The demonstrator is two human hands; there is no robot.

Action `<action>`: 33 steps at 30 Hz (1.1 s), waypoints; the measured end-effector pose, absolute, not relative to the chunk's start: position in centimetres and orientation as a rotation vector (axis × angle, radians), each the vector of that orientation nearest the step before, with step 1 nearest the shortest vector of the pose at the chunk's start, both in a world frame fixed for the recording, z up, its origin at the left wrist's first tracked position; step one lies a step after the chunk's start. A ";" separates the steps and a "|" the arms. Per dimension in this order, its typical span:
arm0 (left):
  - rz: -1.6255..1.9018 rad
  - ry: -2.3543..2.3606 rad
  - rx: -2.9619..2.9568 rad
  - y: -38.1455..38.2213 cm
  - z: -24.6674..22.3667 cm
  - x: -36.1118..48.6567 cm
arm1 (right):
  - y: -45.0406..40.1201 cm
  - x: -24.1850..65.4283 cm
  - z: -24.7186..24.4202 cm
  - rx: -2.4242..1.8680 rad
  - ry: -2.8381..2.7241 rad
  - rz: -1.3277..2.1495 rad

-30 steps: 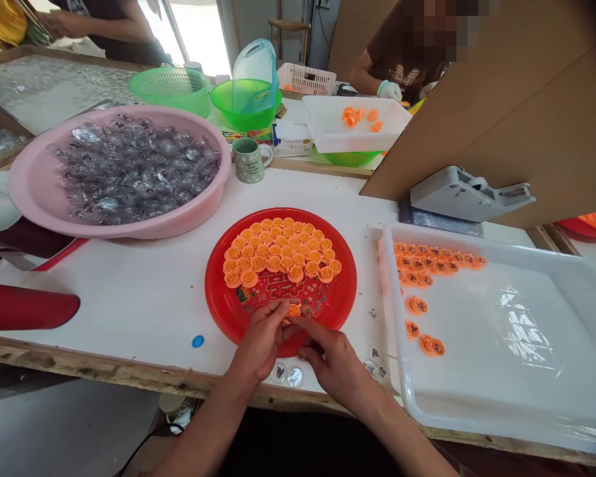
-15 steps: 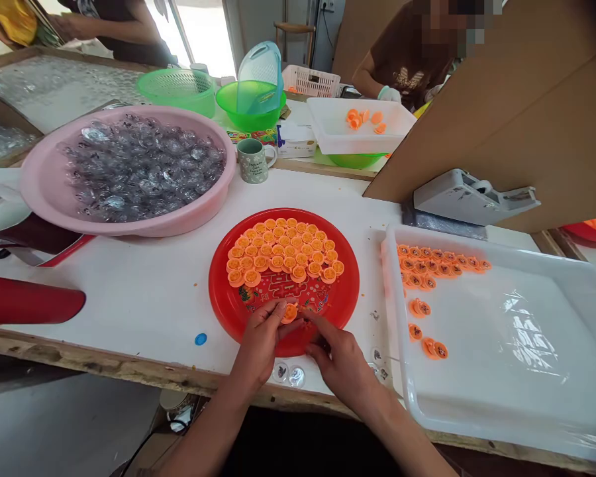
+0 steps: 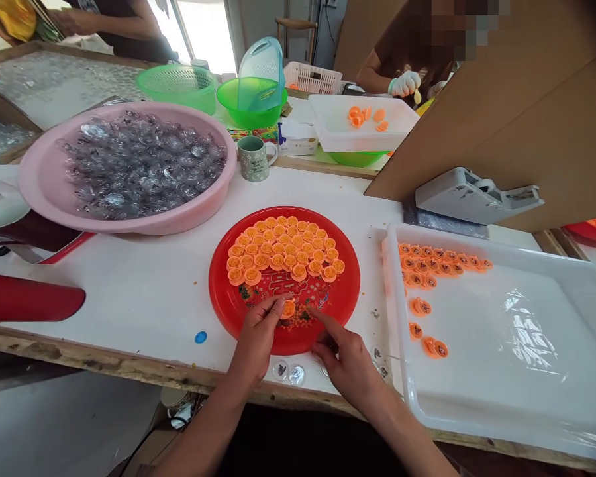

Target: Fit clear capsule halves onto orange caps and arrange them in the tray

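Between the thumb and fingers of my left hand (image 3: 258, 334) is a small round orange plastic piece (image 3: 288, 309), face up over the near part of the red round tray (image 3: 218, 311). My right hand (image 3: 347, 354) is just to the right of it, index finger stretched out and thumb apart, holding nothing that I can see. Many similar orange pieces (image 3: 278, 248) cover the far half of the tray. Small orange bits (image 3: 302, 318) lie on the tray under my hands. Clear round discs (image 3: 297, 375) lie at the table edge between my wrists.
At right, a white tray (image 3: 477, 391) holds rows of orange pieces with dark pictures. A tape dispenser (image 3: 477, 199) stands behind it by a cardboard panel (image 3: 516, 119). A pink basin (image 3: 129, 228) of clear plastic parts and a mug (image 3: 253, 162) stand farther back. Co-workers are across the table.
My right hand has drawn back slightly from the orange piece, uncovering small orange bits on the tray. The left hand keeps its hold. A co-worker's gloved hand has come up behind the far white tray.
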State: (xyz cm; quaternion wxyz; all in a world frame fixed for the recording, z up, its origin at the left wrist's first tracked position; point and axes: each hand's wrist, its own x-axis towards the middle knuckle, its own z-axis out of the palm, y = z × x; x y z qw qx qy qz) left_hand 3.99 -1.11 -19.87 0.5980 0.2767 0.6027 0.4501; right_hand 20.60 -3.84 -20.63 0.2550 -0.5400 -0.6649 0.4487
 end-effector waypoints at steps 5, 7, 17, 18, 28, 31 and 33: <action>0.997 1.413 0.619 -1.2 -19.3 4.3 | -3.5 19.9 -20.2 -1.360 -1.868 1.249; 1.005 1.424 0.602 -1.2 -19.1 4.3 | -3.6 20.0 -20.2 -1.411 -1.853 1.264; 1.027 1.250 0.471 -1.2 -19.1 4.1 | -3.0 20.7 -19.2 -1.365 -1.803 1.303; 1.029 1.251 0.485 -1.2 -19.0 4.3 | -2.9 20.7 -19.1 -1.330 -1.829 1.292; 1.057 1.400 0.566 -1.1 -18.7 4.2 | -3.3 22.1 -19.6 -1.520 -1.769 1.244; 1.053 1.279 0.501 -1.1 -18.6 4.0 | -2.7 21.6 -19.4 -1.519 -1.574 1.341; 1.032 1.205 0.447 -1.2 -18.5 4.1 | -2.1 21.2 -19.4 -1.461 -1.422 1.426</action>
